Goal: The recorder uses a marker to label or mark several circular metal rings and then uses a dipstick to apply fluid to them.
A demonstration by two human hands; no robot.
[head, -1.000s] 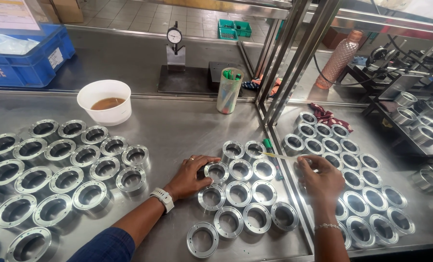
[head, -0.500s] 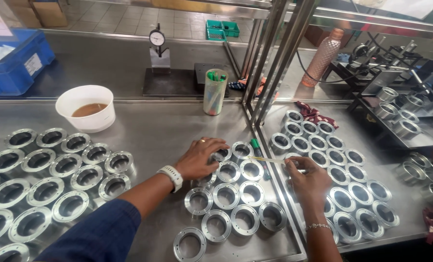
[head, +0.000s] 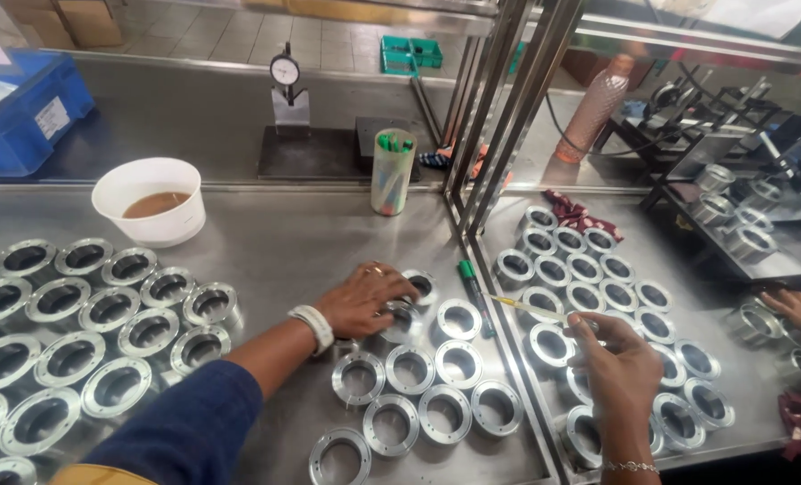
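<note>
My left hand (head: 357,298) lies over a machined metal ring (head: 402,321) at the back of the middle cluster of rings (head: 411,370), fingers closed on it. A white band sits on that wrist, above a blue sleeve. My right hand (head: 618,361) hovers over the right cluster of rings (head: 598,269). It pinches a thin yellowish stick (head: 523,307) whose tip points left toward the divider rail. A green marker (head: 469,275) lies on that rail between the two hands.
A large cluster of rings (head: 104,314) covers the steel table at left. Behind it stand a white bowl of brown liquid (head: 149,202), a dial gauge (head: 286,85), a cup of pens (head: 391,171) and a blue crate (head: 14,112). Another person's hand (head: 800,310) works at far right.
My left hand has moved from the near rings to a ring farther back in the middle cluster and closed on it. My right hand keeps holding the stick over the right cluster.
</note>
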